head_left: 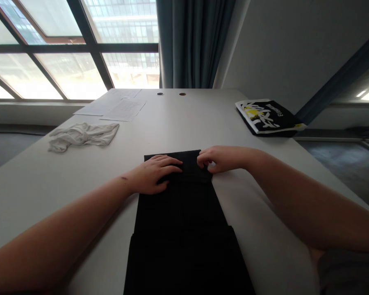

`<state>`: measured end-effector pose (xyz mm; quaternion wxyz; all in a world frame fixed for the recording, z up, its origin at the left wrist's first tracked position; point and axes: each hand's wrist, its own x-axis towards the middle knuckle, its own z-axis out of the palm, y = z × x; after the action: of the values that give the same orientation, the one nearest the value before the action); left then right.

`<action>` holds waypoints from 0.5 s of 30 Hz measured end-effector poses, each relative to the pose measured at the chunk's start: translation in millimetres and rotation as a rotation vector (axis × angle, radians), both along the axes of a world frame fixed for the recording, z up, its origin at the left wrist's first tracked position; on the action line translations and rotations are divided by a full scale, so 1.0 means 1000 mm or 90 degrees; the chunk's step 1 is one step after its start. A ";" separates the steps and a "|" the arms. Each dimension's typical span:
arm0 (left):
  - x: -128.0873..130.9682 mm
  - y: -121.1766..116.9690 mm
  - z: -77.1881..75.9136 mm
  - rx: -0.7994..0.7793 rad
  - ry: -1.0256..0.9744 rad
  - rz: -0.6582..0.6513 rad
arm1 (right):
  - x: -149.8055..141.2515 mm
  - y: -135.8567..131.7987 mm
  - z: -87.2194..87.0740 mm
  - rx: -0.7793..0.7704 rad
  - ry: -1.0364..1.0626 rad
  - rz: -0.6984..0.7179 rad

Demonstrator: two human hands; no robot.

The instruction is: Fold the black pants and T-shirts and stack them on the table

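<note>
A long piece of black cloth (184,209) lies lengthwise in front of me, its near end running out of the bottom of the view. Its far end is doubled over into a flat band. Across the left side of that band my left hand (158,174) rests palm down, fingers stretched out. At the band's right edge, my right hand (214,159) has its fingers curled and closed on the cloth, with the thumb low by the edge. Farther down, a wider layer of the black cloth makes a step on both sides. What kind of item the cloth is, I cannot tell.
The white table (172,127) carries a crumpled white cloth (84,136) at left and printed paper sheets (123,108) behind it. At right lies a black, white and yellow printed package (269,116). Windows (58,73) and a blue-grey curtain (193,45) stand beyond the far edge.
</note>
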<state>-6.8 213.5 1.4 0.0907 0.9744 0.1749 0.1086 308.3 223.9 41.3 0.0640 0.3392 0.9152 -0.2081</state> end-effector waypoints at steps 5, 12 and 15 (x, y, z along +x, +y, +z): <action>-0.001 -0.003 0.007 0.029 0.051 0.025 | -0.001 -0.002 0.004 0.005 0.029 0.007; 0.000 -0.007 0.023 0.054 0.171 0.120 | -0.006 -0.010 0.004 -0.008 -0.026 -0.037; -0.001 -0.007 0.032 0.013 0.184 0.144 | -0.011 -0.013 0.007 0.031 -0.007 -0.016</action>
<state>-7.7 206.8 33.8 0.0420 0.9548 0.2934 -0.0211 297.5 211.1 48.7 0.0580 0.3532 0.9153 -0.1849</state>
